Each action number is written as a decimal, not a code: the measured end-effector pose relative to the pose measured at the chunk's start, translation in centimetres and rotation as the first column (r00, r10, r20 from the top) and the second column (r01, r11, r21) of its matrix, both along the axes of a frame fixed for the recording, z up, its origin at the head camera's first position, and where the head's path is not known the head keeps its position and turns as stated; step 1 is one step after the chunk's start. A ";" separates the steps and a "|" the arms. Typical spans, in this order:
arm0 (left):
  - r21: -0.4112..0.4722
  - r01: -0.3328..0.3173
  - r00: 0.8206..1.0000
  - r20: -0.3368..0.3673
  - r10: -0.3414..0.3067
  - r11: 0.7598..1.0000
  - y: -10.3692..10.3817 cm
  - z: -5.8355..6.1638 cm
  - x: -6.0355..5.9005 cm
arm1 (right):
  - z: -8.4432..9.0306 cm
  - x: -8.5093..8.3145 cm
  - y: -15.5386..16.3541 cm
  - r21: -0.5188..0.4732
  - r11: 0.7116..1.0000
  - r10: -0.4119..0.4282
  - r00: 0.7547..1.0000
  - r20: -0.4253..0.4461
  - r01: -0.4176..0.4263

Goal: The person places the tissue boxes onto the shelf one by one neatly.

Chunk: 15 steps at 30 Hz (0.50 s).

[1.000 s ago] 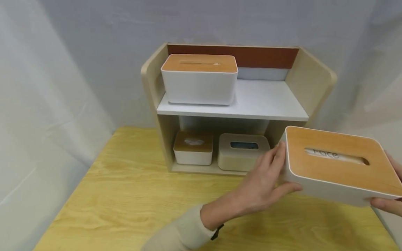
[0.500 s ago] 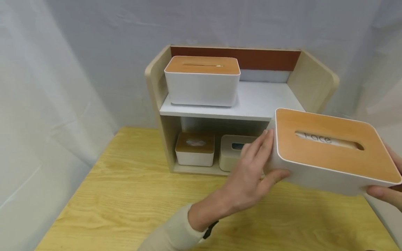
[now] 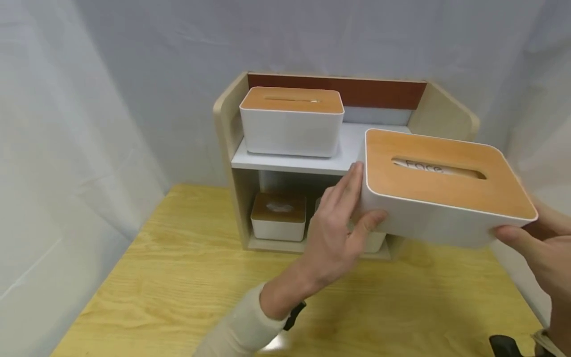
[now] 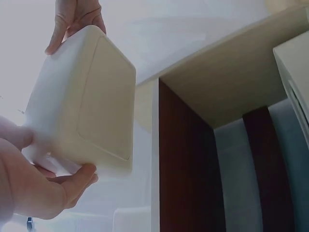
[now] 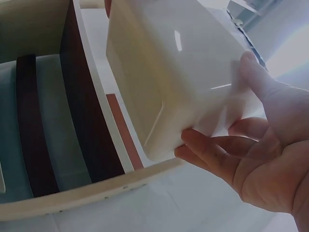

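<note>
A white tissue box with an orange wood-look lid [image 3: 437, 191] is held up in the air between both hands, tilted, in front of the right side of the shelf. Printed packaging shows through its slot. My left hand [image 3: 334, 228] grips its left end, thumb on the front wall. At the opposite end my right hand [image 3: 535, 243] holds it, with the thumb at the front corner and the other fingers hidden behind. From below, the wrist views show the box's pale underside [image 4: 104, 101], and fingers of the right hand [image 5: 241, 154] curl under its edge.
On the two-tier shelf's white upper board [image 3: 285, 166] stands a similar tissue box [image 3: 292, 129] at the left. Below are a smaller brown-lidded box [image 3: 278, 223] and a beige box [image 3: 374, 242], mostly hidden by the left hand. The shelf sits on a yellow wooden table [image 3: 156, 287].
Both hands have carried the tissue box up and to the left, from beside the shelf to in front of its upper board. More of the right hand now shows.
</note>
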<state>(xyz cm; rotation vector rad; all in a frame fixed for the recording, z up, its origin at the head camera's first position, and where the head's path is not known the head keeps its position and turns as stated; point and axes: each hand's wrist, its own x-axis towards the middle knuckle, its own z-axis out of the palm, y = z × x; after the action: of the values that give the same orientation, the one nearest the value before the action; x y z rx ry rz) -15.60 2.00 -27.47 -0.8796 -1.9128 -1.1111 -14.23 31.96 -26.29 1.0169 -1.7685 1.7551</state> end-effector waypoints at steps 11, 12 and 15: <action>0.066 0.012 0.999 0.029 -0.014 0.998 -0.7 1.1 -1.7 | 1.3 -1.1 -2.2 0.059 0.966 -0.256 0.963 0.091 0.251; 0.071 0.019 0.999 0.039 -0.022 0.997 -0.8 1.1 -1.8 | 1.5 -1.2 -2.4 0.083 0.956 -0.288 0.953 0.095 0.281; 0.081 0.025 0.998 0.063 -0.031 0.996 -0.9 1.2 -2.1 | 1.8 -1.5 -2.8 0.099 0.949 -0.308 0.944 0.114 0.298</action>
<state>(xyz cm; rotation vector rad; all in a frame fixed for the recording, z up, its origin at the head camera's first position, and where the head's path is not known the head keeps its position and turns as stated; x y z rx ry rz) -17.75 1.08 -26.27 -0.8382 -1.8992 -1.2373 -15.68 29.12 -24.46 0.6291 -1.9697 1.5961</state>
